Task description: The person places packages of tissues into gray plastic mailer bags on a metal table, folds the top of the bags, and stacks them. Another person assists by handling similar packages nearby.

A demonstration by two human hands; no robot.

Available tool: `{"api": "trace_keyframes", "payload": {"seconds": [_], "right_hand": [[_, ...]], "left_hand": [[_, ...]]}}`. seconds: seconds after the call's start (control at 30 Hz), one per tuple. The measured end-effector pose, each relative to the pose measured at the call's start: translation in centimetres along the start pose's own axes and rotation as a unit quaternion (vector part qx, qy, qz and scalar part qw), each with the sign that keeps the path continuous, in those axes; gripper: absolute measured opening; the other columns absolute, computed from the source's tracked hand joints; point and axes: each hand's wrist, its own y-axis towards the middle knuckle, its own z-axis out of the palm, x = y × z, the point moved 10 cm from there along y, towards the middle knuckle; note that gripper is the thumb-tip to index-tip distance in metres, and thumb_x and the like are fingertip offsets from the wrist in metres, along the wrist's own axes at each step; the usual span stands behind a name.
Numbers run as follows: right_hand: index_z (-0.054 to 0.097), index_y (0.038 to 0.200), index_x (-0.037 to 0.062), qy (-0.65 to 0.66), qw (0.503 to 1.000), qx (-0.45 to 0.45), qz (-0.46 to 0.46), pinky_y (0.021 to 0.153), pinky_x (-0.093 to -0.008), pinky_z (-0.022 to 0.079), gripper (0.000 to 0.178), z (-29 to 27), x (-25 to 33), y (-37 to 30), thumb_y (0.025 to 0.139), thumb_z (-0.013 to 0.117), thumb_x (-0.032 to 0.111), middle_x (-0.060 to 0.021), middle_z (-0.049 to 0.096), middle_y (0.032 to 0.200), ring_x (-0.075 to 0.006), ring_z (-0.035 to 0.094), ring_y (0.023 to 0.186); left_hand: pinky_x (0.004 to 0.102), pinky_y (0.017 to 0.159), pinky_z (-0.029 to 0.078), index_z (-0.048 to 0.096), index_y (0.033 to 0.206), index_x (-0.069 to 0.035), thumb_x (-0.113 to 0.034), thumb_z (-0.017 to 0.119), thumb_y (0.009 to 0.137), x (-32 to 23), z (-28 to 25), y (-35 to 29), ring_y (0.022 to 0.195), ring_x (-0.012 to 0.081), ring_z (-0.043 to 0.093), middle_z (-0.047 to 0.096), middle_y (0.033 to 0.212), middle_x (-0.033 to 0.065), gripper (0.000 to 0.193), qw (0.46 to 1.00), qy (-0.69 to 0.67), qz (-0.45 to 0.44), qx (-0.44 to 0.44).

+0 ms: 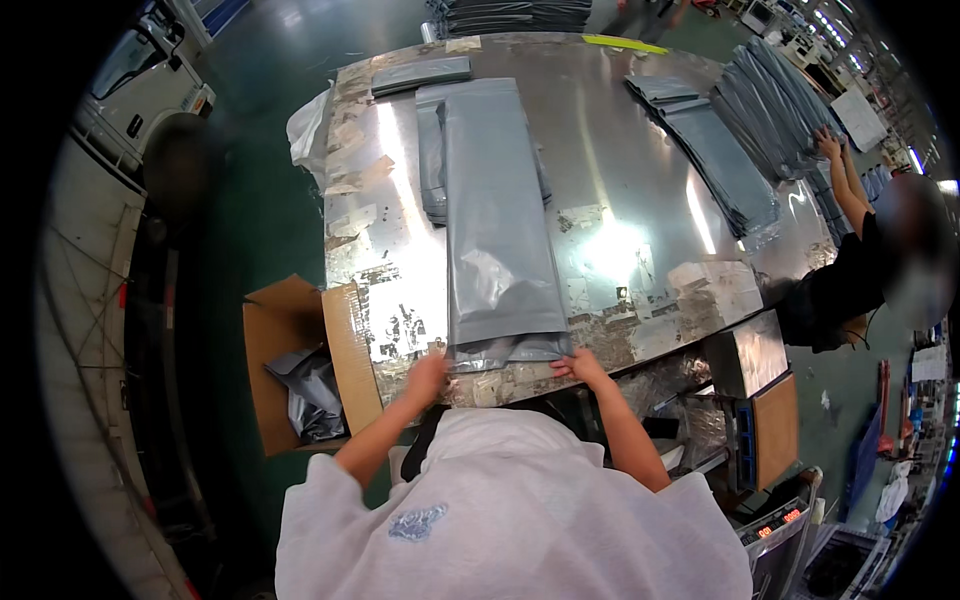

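A long grey plastic bag lies lengthwise on the metal-topped table, over other folded grey bags. Its clear-looking, crumpled near end reaches the table's front edge. My left hand is at the near left corner of the bag; its fingers are blurred, so their grip does not show. At the near right corner is my right hand, its fingers stretched toward the bag's edge and apart from each other.
A cardboard box holding crumpled grey plastic stands left of the table. A small grey bundle lies at the far left. Grey bag stacks lie at the right, where a co-worker handles one. A lit digital display is at the lower right.
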Motion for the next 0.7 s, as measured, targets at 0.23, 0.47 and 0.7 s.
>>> {"api": "trace_keyframes", "payload": {"seconds": [0.23, 0.47, 0.7], "right_hand": [[0.052, 0.097, 0.0002, -0.064, 0.997, 0.043, 0.015, 0.053, -0.0247, 0.043, 0.020, -0.9, 0.3, -1.0, 0.083, 0.046, 0.012, -0.0090, 0.064, 0.091, -0.0124, 0.062, 0.074], [0.032, 0.129, 0.0145, -0.613, 0.621, -0.327, -0.362, 0.090, -0.0396, 0.036, 0.065, -0.7, 19.1, -9.5, 0.069, 0.049, -0.003, -0.0177, 0.046, 0.117, -0.0285, 0.042, 0.113], [0.042, 0.123, 0.0188, -0.743, 0.458, 0.004, -0.488, 0.103, -0.0421, 0.019, 0.057, 7.7, 16.4, -6.5, 0.068, 0.052, 0.006, -0.0054, 0.034, 0.133, -0.0212, 0.027, 0.126]], "left_hand": [[0.0400, 0.071, 0.046, 0.054, 0.096, -0.004, -0.026, 0.051, 0.081, 34.9, -9.9, -19.4, 0.091, 0.0268, 0.057, 0.058, 0.099, 0.0101, 0.027, 0.850, 0.356, -0.381, 0.082], [0.0402, 0.065, 0.047, 0.058, 0.100, -0.004, -0.011, 0.048, 0.076, 7.0, -14.0, -1.7, 0.081, 0.0284, 0.059, 0.060, 0.084, 0.0157, 0.027, 0.932, 0.320, -0.169, -0.004], [0.0427, 0.104, 0.017, 0.038, 0.126, -0.021, -0.003, 0.046, 0.073, -8.6, -1.1, 3.1, 0.129, 0.0185, 0.020, 0.017, 0.141, 0.0037, 0.056, 0.866, 0.369, 0.338, 0.020]]}}
